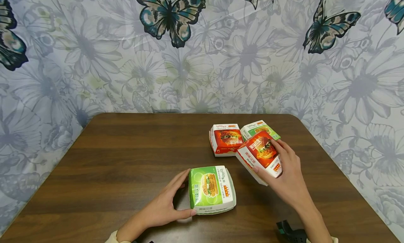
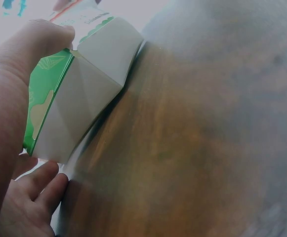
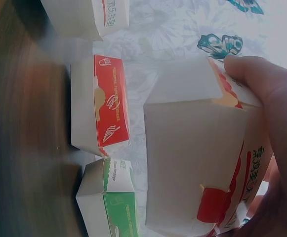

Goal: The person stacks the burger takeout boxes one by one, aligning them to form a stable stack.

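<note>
My left hand [image 1: 161, 208] holds a green-and-white hamburger box [image 1: 208, 187] near the front of the table, thumb at its near corner and fingers along its left side. In the left wrist view this box [image 2: 84, 84] sits low at the tabletop, between thumb and fingers. My right hand [image 1: 288, 178] grips a red-and-white hamburger box [image 1: 263, 150] across its width. That box [image 3: 192, 153] is raised and tilted in the right wrist view. Behind it, a second red box [image 1: 225, 139] and a second green box [image 1: 254, 128] stand side by side on the table.
The brown wooden table [image 1: 132, 148] narrows toward a back edge against a floral cloth [image 1: 202, 78] with butterflies. A black device [image 1: 293, 232] shows beside my right wrist. The raised red box partly covers the green one behind it in the head view.
</note>
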Demonstrator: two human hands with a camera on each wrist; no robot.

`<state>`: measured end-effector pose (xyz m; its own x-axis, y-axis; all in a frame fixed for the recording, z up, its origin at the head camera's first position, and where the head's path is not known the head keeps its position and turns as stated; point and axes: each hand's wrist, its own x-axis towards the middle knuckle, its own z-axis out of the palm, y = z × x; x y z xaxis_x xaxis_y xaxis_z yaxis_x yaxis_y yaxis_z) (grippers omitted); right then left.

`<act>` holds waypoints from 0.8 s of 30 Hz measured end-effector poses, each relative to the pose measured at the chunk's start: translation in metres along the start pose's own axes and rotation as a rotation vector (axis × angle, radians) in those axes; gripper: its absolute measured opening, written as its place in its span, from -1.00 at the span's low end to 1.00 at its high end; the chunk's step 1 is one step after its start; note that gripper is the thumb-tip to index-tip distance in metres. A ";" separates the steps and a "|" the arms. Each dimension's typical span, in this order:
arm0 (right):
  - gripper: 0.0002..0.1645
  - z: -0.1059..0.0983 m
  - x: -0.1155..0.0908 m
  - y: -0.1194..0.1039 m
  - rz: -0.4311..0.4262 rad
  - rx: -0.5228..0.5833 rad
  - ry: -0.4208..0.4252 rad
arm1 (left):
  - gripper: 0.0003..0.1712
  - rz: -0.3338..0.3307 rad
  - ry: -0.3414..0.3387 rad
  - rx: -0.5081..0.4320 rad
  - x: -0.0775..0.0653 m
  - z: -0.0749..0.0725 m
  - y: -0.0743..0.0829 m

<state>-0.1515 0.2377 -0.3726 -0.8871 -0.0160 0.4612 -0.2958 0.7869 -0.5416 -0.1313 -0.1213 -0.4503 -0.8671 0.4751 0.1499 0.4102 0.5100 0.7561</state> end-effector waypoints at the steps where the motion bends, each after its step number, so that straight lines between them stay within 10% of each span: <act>1: 0.12 0.000 0.000 0.000 -0.002 0.004 -0.006 | 0.23 0.002 0.000 0.000 0.000 0.000 0.000; 24: 0.11 0.008 -0.002 -0.013 -0.050 0.038 -0.057 | 0.23 -0.007 -0.004 -0.008 0.001 -0.001 0.001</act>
<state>-0.1485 0.2223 -0.3720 -0.8894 -0.0909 0.4479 -0.3524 0.7604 -0.5455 -0.1324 -0.1205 -0.4490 -0.8687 0.4746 0.1418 0.4017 0.5076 0.7622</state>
